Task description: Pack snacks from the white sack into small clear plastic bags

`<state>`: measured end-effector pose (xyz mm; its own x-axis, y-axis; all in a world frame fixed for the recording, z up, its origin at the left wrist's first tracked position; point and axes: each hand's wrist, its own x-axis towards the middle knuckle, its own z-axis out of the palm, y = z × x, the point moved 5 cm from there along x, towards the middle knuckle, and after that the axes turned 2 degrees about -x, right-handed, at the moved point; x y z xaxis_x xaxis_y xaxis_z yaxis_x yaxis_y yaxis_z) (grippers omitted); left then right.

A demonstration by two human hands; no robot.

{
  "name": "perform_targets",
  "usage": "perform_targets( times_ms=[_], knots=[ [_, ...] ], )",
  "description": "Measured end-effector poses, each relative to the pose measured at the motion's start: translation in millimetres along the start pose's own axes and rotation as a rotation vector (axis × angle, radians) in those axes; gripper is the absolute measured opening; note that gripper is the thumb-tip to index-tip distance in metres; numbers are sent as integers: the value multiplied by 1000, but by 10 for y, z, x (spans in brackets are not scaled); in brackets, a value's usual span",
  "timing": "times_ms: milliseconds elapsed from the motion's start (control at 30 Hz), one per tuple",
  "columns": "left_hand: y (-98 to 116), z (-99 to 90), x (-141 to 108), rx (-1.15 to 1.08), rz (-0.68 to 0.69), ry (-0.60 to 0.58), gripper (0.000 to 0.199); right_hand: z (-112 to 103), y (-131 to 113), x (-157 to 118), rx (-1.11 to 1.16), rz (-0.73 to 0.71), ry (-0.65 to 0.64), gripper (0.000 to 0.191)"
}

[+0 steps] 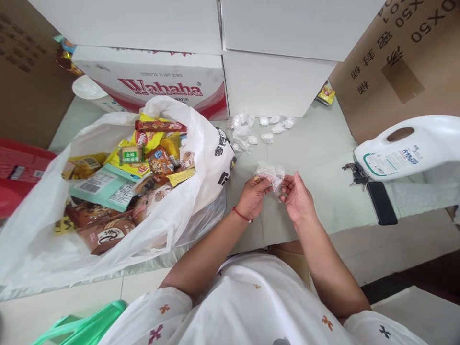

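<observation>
Both of my hands hold a crumpled clear plastic wrapper point(272, 174) above the pale green cloth. From its left edge, my left hand point(254, 194) pinches it between thumb and fingers; a red cord bracelet circles that wrist. My right hand point(297, 195) grips the other side with its fingertips, the thumb pointing up. Beyond the hands, several small white packets in clear wrap point(247, 130) lie scattered by the boxes. Whether anything sits inside the wrapper I cannot tell.
A large white plastic bag point(201, 163) of packaged snacks stands at left. White boxes point(266, 84) line the back. At right are a white jug point(413, 143), keys point(355, 173) and a black phone point(382, 203). Cardboard point(406, 62) walls both sides.
</observation>
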<state>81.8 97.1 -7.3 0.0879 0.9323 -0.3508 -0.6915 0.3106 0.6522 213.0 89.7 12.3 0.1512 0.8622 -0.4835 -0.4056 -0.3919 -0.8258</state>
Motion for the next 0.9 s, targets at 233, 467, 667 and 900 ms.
perform_targets(
  times_ms=[233, 467, 667, 900],
  knots=[
    [-59, -91, -44, 9, -38, -30, 32, -97, -13, 162, 216, 39, -13, 42],
    [117, -152, -96, -1, -108, -185, 37, -270, -269, 130, 63, -245, 154, 38],
    [294, -223, -76, 48, 2, -148, 42, -347, -375, 140, -191, -103, 92, 46],
    [79, -243, -67, 219, 176, -80, 36, -11, 26, -35, -169, 2, -140, 42]
  ],
)
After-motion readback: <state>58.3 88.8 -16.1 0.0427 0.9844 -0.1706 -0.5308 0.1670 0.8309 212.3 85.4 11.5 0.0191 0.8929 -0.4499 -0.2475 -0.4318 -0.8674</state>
